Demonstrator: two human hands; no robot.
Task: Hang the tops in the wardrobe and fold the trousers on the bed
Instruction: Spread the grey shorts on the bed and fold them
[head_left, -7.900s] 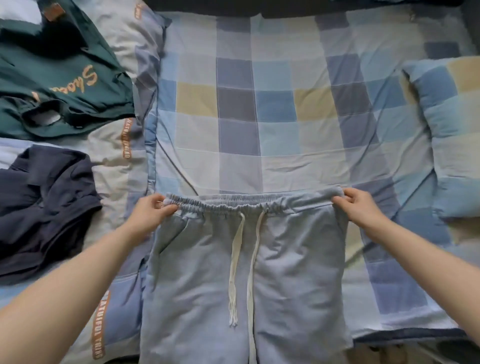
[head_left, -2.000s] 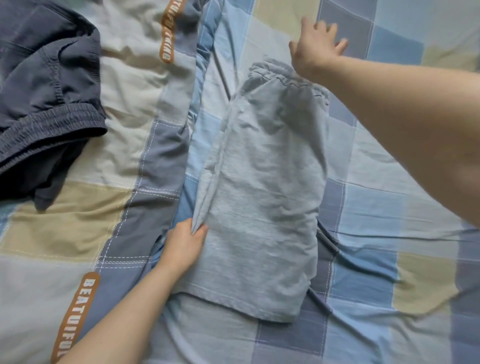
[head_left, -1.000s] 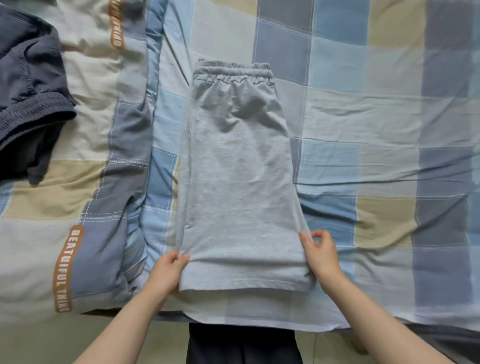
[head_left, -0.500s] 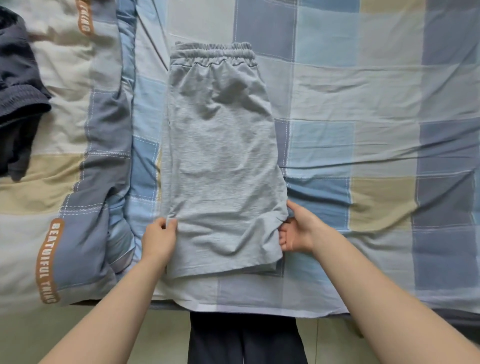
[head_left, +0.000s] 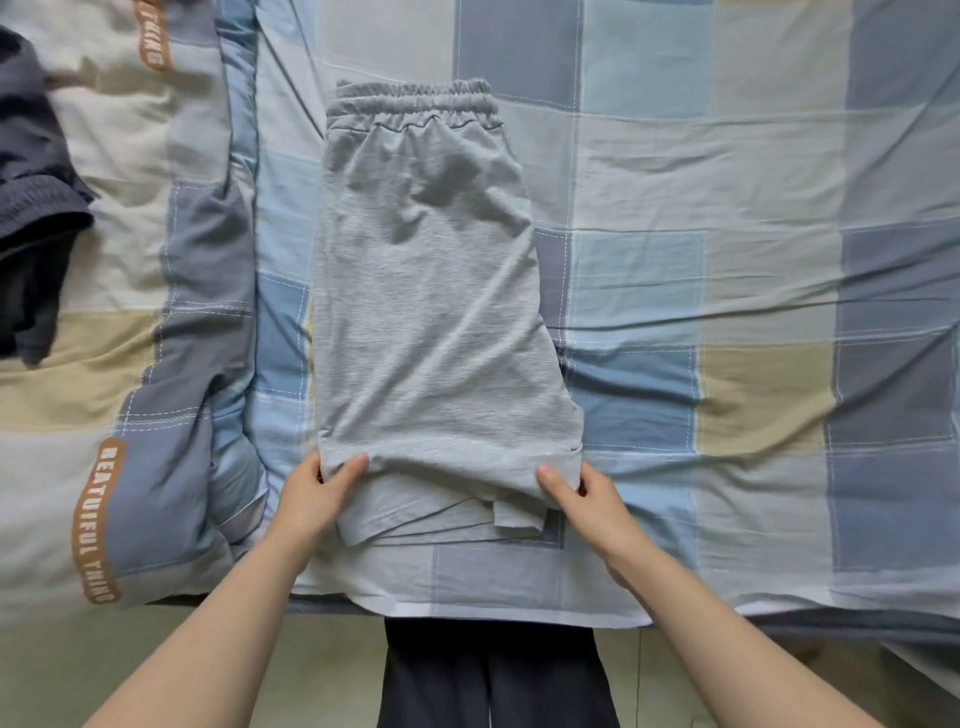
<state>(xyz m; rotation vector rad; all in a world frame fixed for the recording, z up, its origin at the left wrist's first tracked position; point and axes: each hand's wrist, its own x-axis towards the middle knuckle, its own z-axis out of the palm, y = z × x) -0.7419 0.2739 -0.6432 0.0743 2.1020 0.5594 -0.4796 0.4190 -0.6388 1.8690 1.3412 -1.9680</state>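
The fingers (head_left: 349, 464) of the left hand (head_left: 311, 496) curl over the lower left corner of the grey shorts (head_left: 426, 312), thumb on top, pinching the cloth. The fingers (head_left: 551, 480) of the right hand (head_left: 592, 501) pinch the lower right corner the same way. Between the two hands the hem is lifted and bunched, with loose layers of the shorts lying under it toward the person.

Away from the fingers, the shorts lie folded lengthwise and flat on the bed (head_left: 727, 208), their elastic waistband (head_left: 415, 96) at the far end. The bed is covered by a checked sheet in blue, grey, cream and tan, creased to the right. Left of the left hand is a padded quilt (head_left: 171, 364) with an orange printed strip. Further left, at the edge, lies a dark navy garment (head_left: 31, 208). Below the hands, past the bed's edge, shows a pale floor (head_left: 322, 665).
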